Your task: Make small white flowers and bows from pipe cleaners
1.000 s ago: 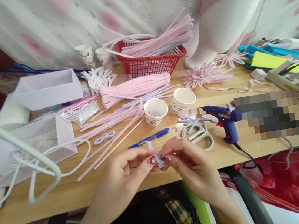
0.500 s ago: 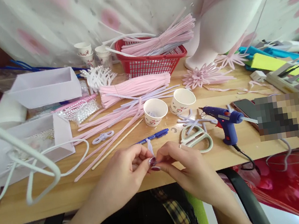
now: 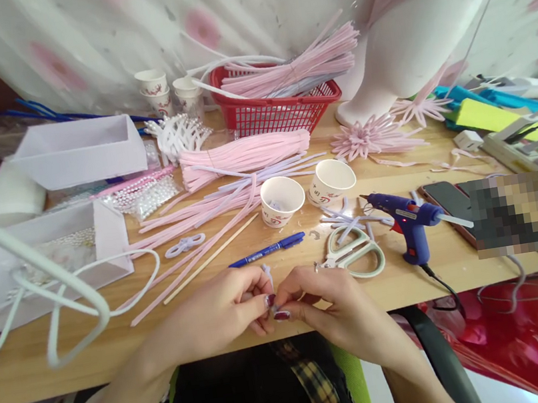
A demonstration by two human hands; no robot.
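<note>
Close to the table's front edge, my left hand (image 3: 231,305) and my right hand (image 3: 326,294) meet fingertip to fingertip. Both are closed in a pinch on a short lavender pipe cleaner (image 3: 267,272), whose end sticks up behind the left fingers; the rest is hidden by them. A blue pen (image 3: 267,250) lies just beyond the hands. Scissors with pale green handles (image 3: 358,255) rest right of my right hand. Behind the pen stand a paper cup with lavender bits (image 3: 283,209) and a second paper cup (image 3: 330,185).
A blue glue gun (image 3: 408,221) and a phone (image 3: 446,202) lie to the right. Pink pipe cleaners (image 3: 247,157) spread across the middle, before a red basket (image 3: 281,115). White boxes (image 3: 113,238) and a curved white cable (image 3: 80,293) occupy the left. A white mannequin form (image 3: 416,38) stands behind.
Both hands have come slightly lower, toward the table's front edge, still pinched together. Less of the lavender pipe cleaner shows above the fingers, and more of the pen is uncovered.
</note>
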